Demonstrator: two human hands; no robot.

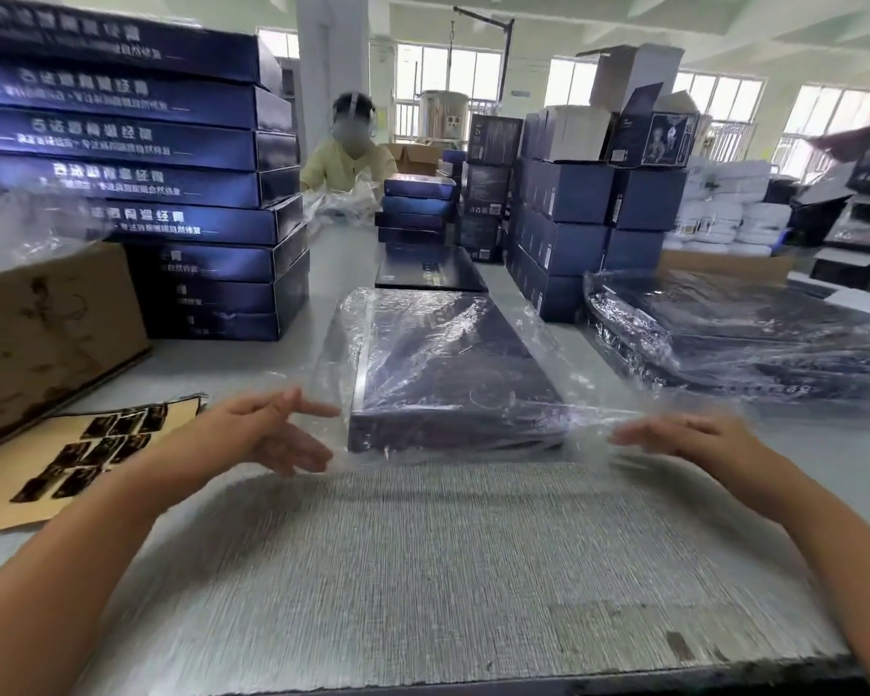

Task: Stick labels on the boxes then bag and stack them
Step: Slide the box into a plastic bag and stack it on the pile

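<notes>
Grey table [448,570] in a packing workshop, dark blue stock piled all round. Dark blue box [453,374] lies flat at table centre, inside a clear bag [591,394], bag mouth facing the person and loose past the near end of the box.

Left hand [272,434] is at the near-left corner of the mouth, fingers spread and relaxed, touching film, gripping nothing that shows. Right hand [684,439] is at the near-right corner, fingers stretched out and blurred; whether it pinches the film cannot be told.

Step, as judged: bagging, box fully in, mouth not yet closed. Next move likely calls for gathering or folding the loose film under the near edge, then lifting the box onto the bagged stack [749,339] at right.

Label sheet [86,454] lies at left near the table edge. Cardboard carton [46,334] and tall box stack [136,158] hem in the left side. An unbagged box [428,273] lies just behind the bagged one. Open room is mostly the near strip of table between the arms. Another person [347,158] works at the far end.
</notes>
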